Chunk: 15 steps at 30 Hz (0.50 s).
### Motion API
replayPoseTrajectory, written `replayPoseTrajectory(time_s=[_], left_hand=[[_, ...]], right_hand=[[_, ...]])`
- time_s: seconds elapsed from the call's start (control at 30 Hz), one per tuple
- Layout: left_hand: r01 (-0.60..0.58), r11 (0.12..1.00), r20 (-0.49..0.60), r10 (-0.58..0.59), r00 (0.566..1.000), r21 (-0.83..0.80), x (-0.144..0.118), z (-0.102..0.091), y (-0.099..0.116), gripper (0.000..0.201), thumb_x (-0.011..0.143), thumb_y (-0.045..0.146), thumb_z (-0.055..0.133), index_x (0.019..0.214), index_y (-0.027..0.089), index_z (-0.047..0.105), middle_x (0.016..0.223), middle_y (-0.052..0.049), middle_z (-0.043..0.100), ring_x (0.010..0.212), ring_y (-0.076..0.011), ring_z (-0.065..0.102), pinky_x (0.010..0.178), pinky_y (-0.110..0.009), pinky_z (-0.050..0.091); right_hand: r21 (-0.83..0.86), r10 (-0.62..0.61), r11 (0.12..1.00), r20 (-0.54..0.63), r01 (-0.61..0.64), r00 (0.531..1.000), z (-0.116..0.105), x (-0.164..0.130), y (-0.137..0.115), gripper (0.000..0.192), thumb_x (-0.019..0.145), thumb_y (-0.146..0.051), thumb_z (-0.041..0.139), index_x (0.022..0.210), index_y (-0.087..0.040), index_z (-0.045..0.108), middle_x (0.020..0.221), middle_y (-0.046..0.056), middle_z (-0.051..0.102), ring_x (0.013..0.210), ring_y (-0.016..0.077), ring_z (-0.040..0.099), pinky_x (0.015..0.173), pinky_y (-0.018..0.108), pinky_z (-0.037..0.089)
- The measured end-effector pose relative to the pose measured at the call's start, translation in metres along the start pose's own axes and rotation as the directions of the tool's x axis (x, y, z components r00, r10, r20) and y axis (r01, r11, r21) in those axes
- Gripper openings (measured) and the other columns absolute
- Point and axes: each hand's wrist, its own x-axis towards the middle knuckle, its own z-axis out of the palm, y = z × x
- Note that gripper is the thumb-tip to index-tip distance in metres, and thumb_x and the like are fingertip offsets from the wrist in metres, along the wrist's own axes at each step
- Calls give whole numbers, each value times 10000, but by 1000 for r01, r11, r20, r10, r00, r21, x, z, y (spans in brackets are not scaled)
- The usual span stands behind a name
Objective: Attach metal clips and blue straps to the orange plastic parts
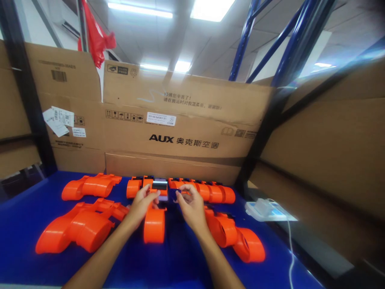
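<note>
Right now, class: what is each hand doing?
Left hand: fingers on the small black-and-silver piece.
Right hand: curled, pinching something too small to tell.

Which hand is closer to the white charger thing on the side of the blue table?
The right hand. It is nearer the white charger, which lies apart off to its right on the blue table. The left hand is farther away, beyond the right.

housings (154,224): orange | table (24,216): blue | boxes (186,120): brown, black print
</note>
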Motion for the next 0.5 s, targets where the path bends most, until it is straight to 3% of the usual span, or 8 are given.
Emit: replayPoseTrajectory(time_s=[0.2,0.5], left_hand=[[-26,998,73,22,997,52,-2,3,-6,385,722,439,767,926,165,589,632,29,603,477,-103,554,498,-220,456],[-75,996,53,72,996,48,-5,6,-4,447,670,407,821,983,160,616,677,21,607,565,-123,582,545,-230,504]], right_hand=[[103,-22,994,-10,23,1000,9,-7,-8,275,889,-404,651,1050,-247,492,855,3,622,643,173,699,625,315,610],[-141,-186,972,32,188,982,9,-9,-4,203,897,-333,646,1049,-201,619,946,76,696,863,209,692,768,342,595]])
